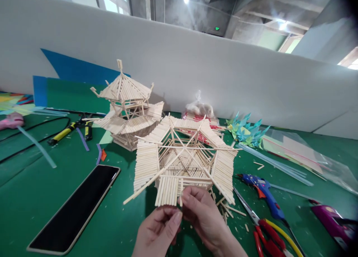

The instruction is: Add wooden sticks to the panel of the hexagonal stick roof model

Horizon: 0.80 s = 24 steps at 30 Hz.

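Note:
A wooden-stick pavilion model [147, 164] faces me, with its roof frame uncovered in the middle and slat panels around the rim. My right hand [203, 212] pinches a short thin wooden stick [181, 186] beside the front row of slats [167, 192]. A narrow gap separates that stick from the row. My left hand [160, 229] is closed just below the slats' front ends, thumb against forefinger. Whatever its fingertips hold is hidden. Behind and to the left stands a finished-looking two-tier stick pavilion [127, 87] with a pointed roof.
On the left lie a phone [75, 208] and yellow-handled pliers [65, 133]. To the right are a blue glue gun [264, 193], red-and-yellow-handled scissors [270, 231], a purple glue gun [332, 223] and clear glue sticks [276, 164]. Loose sticks [229, 208] lie near my right hand.

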{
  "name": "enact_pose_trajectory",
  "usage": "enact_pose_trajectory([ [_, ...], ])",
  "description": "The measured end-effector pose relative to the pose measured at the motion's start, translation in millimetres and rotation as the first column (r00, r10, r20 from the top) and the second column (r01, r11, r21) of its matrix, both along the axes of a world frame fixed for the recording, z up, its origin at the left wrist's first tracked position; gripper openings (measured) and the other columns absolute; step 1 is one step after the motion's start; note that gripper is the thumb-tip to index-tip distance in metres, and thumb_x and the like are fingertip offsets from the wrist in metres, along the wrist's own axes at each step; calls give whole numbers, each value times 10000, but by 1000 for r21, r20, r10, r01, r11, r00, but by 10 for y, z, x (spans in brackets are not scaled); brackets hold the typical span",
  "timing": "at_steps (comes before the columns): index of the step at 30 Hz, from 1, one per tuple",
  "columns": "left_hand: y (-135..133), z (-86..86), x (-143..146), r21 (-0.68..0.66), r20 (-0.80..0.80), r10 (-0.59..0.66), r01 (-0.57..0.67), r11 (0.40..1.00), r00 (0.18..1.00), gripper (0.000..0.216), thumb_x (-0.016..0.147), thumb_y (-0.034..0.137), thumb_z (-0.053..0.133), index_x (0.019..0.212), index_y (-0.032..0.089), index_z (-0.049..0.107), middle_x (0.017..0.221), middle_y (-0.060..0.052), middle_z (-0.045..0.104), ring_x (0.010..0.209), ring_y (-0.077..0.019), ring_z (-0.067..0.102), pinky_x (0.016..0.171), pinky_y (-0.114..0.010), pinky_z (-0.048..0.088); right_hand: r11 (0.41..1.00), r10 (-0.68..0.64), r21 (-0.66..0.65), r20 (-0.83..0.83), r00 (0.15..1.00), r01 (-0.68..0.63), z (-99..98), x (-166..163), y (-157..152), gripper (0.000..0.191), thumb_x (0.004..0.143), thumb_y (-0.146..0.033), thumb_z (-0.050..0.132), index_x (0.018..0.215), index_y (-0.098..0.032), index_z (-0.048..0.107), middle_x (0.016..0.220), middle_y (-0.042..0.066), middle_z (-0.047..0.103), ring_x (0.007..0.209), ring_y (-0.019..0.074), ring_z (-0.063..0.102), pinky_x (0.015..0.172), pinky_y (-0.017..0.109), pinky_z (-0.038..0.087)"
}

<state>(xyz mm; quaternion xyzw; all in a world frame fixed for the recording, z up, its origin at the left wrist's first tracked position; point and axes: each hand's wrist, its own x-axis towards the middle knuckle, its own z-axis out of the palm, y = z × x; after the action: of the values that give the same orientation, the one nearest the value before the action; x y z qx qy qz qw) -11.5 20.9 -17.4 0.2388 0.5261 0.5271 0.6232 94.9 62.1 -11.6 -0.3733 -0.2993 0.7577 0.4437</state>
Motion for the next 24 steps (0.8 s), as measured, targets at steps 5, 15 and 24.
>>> enact_pose_trajectory([
  [5, 49, 24, 25, 6, 46, 50, -50, 999, 998, 196, 526, 324, 758, 616, 180, 659, 499, 25, 584, 459, -93, 469, 432, -190, 396, 1000, 6, -17, 10, 1000, -6, -3, -24, 24, 309, 587, -387, 723, 554, -146, 532, 489, -43, 481, 432, 64, 366, 447, 202, 277],
  [15, 64, 73, 43, -26, 109, 67, -64, 998, 992, 181, 501, 283, 777, 609, 176, 680, 503, 30, 593, 503, -87, 492, 485, -169, 414, 1000, 27, -13, 1, 1000, -27, -11, -18, 48, 269, 600, -346, 725, 562, -145, 551, 499, -35, 517, 449, 71, 409, 471, 206, 306],
  [24, 70, 49, 26, -30, 123, 30, -26, 999, 992, 163, 527, 282, 768, 629, 184, 687, 471, 48, 559, 498, -81, 490, 518, -168, 423, 1000, 31, -4, -7, 999, -31, -5, -27, 64, 264, 610, -344, 717, 566, -147, 547, 496, -46, 504, 418, 54, 358, 461, 200, 304],
])
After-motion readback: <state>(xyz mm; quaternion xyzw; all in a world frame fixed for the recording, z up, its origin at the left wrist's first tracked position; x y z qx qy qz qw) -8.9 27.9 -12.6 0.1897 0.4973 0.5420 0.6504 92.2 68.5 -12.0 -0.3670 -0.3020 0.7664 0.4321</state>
